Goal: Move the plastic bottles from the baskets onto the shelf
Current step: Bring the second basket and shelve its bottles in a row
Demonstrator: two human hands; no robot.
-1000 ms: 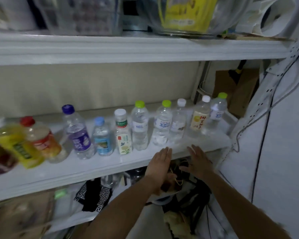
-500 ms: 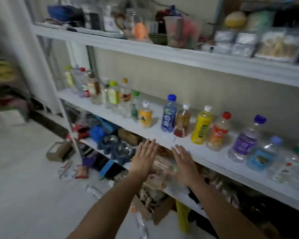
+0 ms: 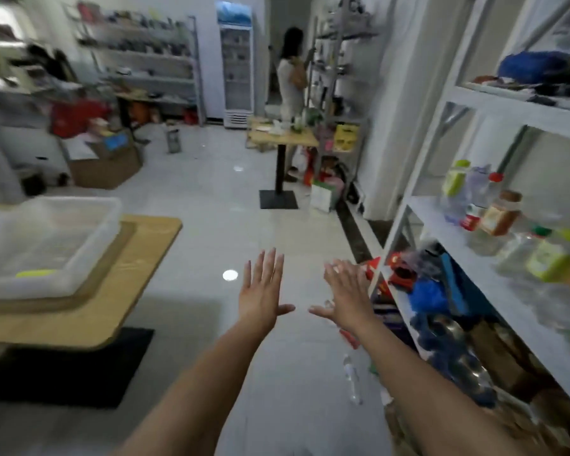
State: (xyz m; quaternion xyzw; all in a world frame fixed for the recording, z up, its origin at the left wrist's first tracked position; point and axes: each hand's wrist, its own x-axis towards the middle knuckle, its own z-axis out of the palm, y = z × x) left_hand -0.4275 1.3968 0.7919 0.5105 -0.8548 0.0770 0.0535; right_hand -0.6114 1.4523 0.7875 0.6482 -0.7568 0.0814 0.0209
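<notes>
Left hand point(image 3: 262, 292) and right hand point(image 3: 346, 296) — fingers straight, spread, holding nothing. Basket point(image 3: 89, 245) well left of the fingertips; shelf point(image 3: 441, 225) with bottles point(image 3: 499, 215) right of them.

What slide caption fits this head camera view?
Left hand and right hand, open and empty, between a clear plastic basket on a wooden table and a white shelf of plastic bottles.

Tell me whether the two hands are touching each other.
Apart. The head view shows bare floor between the thumb tips of the left hand and the right hand.
</notes>
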